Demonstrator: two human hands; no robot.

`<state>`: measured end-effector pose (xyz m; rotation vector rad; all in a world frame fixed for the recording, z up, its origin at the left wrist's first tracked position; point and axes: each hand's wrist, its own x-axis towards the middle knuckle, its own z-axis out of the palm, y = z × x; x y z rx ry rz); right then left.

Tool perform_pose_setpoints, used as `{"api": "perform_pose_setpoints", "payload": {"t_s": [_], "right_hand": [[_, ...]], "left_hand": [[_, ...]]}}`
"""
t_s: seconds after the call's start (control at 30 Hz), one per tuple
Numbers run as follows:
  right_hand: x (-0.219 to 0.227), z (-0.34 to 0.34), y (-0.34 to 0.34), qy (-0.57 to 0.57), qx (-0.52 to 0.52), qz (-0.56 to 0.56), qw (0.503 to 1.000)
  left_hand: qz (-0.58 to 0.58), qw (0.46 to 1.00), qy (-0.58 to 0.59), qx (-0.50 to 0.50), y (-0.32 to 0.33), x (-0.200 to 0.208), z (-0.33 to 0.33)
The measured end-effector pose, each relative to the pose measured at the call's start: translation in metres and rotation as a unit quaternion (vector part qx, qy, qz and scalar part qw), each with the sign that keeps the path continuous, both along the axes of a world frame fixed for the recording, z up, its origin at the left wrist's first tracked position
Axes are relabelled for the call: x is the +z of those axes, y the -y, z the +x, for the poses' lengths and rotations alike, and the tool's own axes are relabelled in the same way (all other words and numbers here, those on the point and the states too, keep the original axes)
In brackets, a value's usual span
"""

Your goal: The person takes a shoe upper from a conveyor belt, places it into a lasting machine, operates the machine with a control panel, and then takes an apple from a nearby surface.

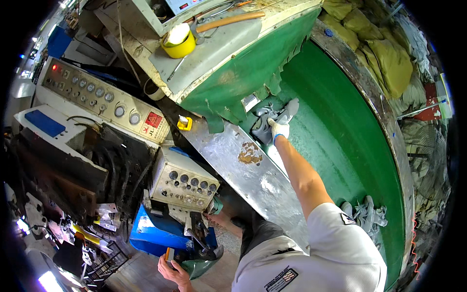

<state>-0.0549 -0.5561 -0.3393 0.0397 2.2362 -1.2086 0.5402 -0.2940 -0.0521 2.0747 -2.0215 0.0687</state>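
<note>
My right hand (279,129), in a white glove, reaches far across the green-lined trough and closes on one of the dark grey shoe uppers (262,130) gathered there. A lighter grey upper (289,111) lies against its far side. Low on the left, my bare left hand (175,273) has its fingers bent round a small orange-and-grey object (169,254), whose kind I cannot make out. That hand is beside a machine with a blue housing (158,234) and a dark green piece (206,266) hanging at its front.
More grey uppers (367,217) lie in the trough at my right. A metal ledge (243,163) runs along its near side. Control panels (182,182) stand to the left. A bench above bears a yellow tape roll (180,47) and a hammer (231,22). Yellowish sacks (389,63) are piled beyond the trough.
</note>
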Motion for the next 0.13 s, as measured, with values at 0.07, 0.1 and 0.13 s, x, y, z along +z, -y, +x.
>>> {"api": "perform_pose_setpoints", "payload": {"t_s": [0.07,0.1,0.13], "right_hand": [[0.004,0.000,-0.005,0.070,0.000,-0.143,0.987],[0.007,-0.002,-0.009,0.111,-0.039,-0.138,0.983],[0.013,-0.001,-0.004,0.108,-0.031,-0.142,0.983]], "left_hand": [[-0.007,1.000,-0.005,-0.002,-0.004,0.000,0.000],[-0.007,1.000,-0.007,-0.002,-0.005,-0.001,0.000],[-0.012,1.000,-0.011,-0.003,-0.003,-0.002,-0.001]]}}
